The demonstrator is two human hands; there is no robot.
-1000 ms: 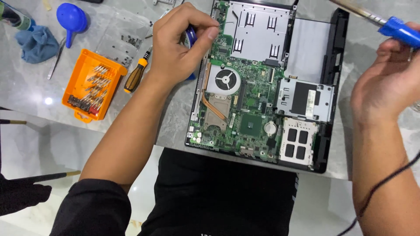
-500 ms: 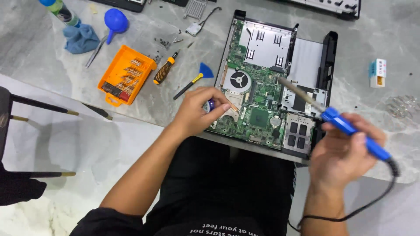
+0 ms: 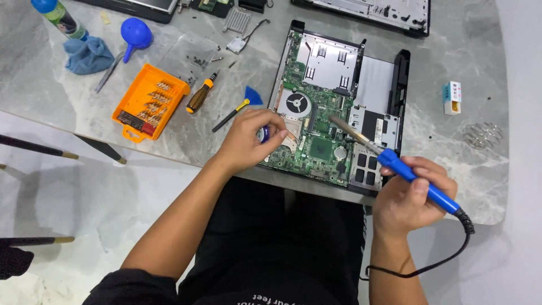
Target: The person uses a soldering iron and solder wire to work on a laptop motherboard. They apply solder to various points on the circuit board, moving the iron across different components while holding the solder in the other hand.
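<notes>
right hand (image 3: 409, 195) holding soldering iron (image 3: 395, 164) over motherboard (image 3: 316, 121), left hand (image 3: 251, 138) beside

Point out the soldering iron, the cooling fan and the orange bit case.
soldering iron (image 3: 420, 182), head view, blue handle.
cooling fan (image 3: 297, 104), head view, fan hub.
orange bit case (image 3: 149, 101), head view, middle of the tray.

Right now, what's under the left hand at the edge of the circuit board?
The left hand pinches a small blue spool over the green circuit board beside the copper heat pipe. The board area beneath the palm is covered.
</notes>
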